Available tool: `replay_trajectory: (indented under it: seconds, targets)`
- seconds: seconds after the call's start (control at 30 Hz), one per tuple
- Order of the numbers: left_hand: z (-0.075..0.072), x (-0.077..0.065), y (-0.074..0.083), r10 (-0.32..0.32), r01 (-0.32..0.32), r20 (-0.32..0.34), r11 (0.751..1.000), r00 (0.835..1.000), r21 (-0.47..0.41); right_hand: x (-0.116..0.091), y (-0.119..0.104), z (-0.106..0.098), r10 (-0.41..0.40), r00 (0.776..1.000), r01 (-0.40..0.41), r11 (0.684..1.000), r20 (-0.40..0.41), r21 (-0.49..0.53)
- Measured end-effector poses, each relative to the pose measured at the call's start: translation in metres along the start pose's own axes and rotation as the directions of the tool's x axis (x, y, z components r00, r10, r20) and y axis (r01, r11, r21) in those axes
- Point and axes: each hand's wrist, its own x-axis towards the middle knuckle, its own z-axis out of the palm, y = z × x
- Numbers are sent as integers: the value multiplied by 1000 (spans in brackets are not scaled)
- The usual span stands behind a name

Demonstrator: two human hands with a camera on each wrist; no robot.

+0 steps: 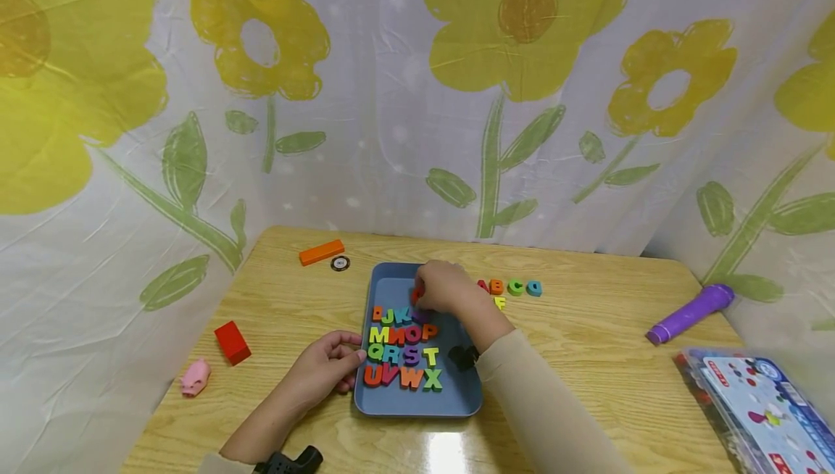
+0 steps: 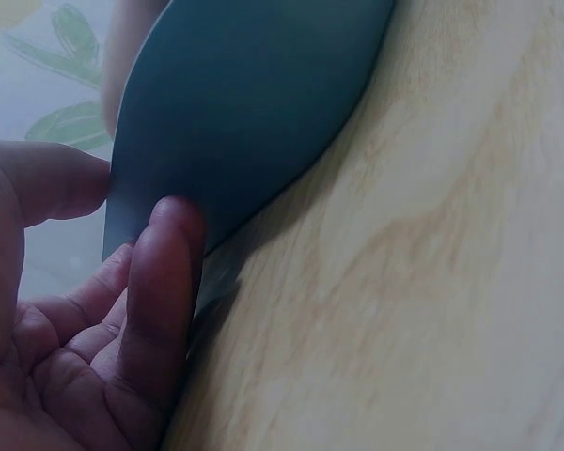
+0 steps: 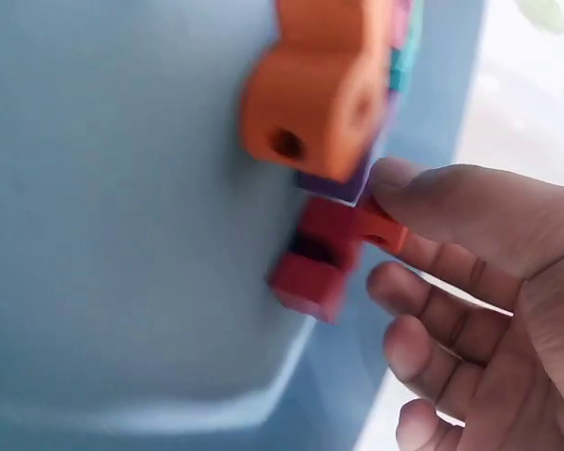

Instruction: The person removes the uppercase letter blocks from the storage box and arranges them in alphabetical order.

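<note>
A blue-grey tray (image 1: 457, 405) lies on the table, carrying rows of coloured letter blocks (image 1: 411, 335). My left hand (image 1: 333, 363) holds the tray's left side; in the left wrist view, a digit meets the rim and another lies along the outer wall. Over the tray's far end, my right hand (image 1: 446, 287) pinches a small orange-red letter block (image 3: 383, 228) between thumb and finger. Its letter is hidden. Beside it in the right wrist view are a dark red block (image 3: 315, 263), a purple block (image 3: 334, 183) and a larger orange one (image 3: 305, 108).
Right of the tray stand letters A, B, C (image 1: 515, 287) and D, with a yellow F (image 1: 499, 303) below. A purple microphone-shaped thing (image 1: 690, 313) and a clear box (image 1: 744, 401) lie right. Leftward are an orange bar (image 1: 322, 252), a round chip (image 1: 340, 263), a red block (image 1: 232, 343) and a pink pig (image 1: 195, 377).
</note>
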Motion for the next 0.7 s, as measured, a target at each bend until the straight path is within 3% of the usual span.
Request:
replay_trajectory:
  seconds: [0.2, 0.37, 0.53, 0.7]
  targets:
    - [4, 1, 1, -5, 5, -5, 1000, 1000, 1, -23, 14, -25, -59, 995, 64, 996, -76, 58]
    - [6, 4, -2, -1, 2, -21, 1000, 1000, 13, -47, 42, -43, -90, 984, 105, 990, -156, 90]
    - [5, 6, -4, -3, 3, -24, 1000, 1000, 19, -72, 80, -50, -17, 983, 43, 990, -185, 136]
    - [4, 6, -4, -12, 13, -31, 999, 999, 38, -89, 116, -43, 72, 986, -50, 988, -150, 147]
